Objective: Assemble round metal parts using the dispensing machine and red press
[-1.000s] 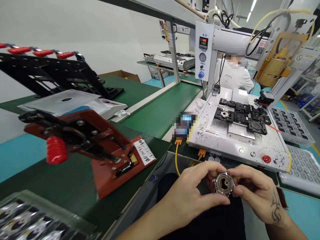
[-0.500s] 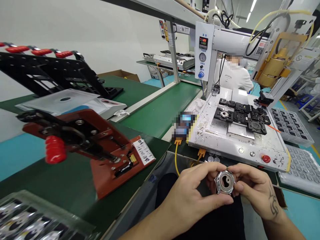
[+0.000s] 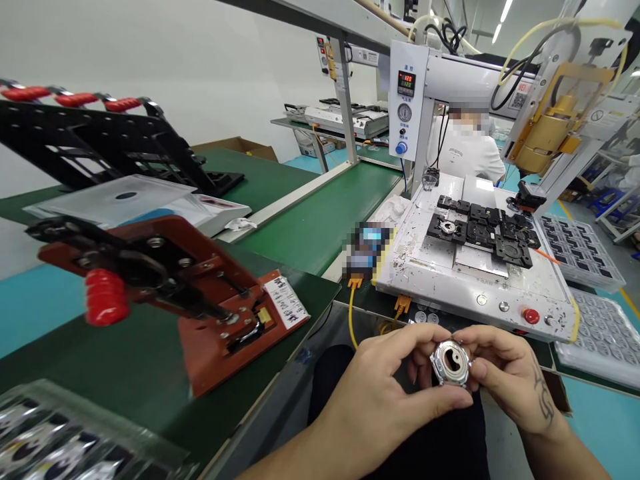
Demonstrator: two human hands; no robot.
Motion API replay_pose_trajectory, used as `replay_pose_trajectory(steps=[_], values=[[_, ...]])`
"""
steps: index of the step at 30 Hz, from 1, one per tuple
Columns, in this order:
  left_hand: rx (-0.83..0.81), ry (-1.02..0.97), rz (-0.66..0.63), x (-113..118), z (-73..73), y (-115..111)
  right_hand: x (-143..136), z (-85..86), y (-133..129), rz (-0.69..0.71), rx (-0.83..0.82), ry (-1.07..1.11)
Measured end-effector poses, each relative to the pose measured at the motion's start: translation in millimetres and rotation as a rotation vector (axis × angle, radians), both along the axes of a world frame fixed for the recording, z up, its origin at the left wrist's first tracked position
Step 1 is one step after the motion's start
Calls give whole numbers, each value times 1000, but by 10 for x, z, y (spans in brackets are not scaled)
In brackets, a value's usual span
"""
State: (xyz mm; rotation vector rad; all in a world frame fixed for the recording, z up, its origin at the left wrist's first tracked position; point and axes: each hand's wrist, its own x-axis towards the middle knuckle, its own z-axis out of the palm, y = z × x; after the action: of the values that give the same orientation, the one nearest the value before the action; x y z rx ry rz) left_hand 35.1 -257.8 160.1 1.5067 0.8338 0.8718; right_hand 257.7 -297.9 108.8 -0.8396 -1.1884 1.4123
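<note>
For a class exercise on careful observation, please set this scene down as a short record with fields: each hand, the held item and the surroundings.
Left hand: holds the metal part at its left side
Right hand: holds the same part at its right side
Held item: shiny, ring-like, dark opening in the middle
To the left: red-brown clamp fixture with a red handle, on a green bench
Beyond the hands: white machine bearing black holders
Background: person in a white top
</note>
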Motion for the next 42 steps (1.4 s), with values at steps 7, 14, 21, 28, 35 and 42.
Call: replay_pose_trajectory(steps=[7, 14, 21, 28, 35, 42], values=[[-2, -2, 1, 29, -3, -1, 15, -17, -4, -6, -9, -2], [-42, -1, -18, 14, -10, 36, 10, -23, 4, -27, -20, 1], [-120, -16, -71, 13, -25, 69, 13, -31, -1, -100, 24, -106], [-138, 16, -68, 30, -55, 58, 25, -23, -18, -101, 41, -142], [-52, 44, -25, 41, -78, 45, 8, -10, -19, -121, 47, -129], [55, 94, -31, 23, -133, 55, 13, -35, -97, -201, 134, -229]])
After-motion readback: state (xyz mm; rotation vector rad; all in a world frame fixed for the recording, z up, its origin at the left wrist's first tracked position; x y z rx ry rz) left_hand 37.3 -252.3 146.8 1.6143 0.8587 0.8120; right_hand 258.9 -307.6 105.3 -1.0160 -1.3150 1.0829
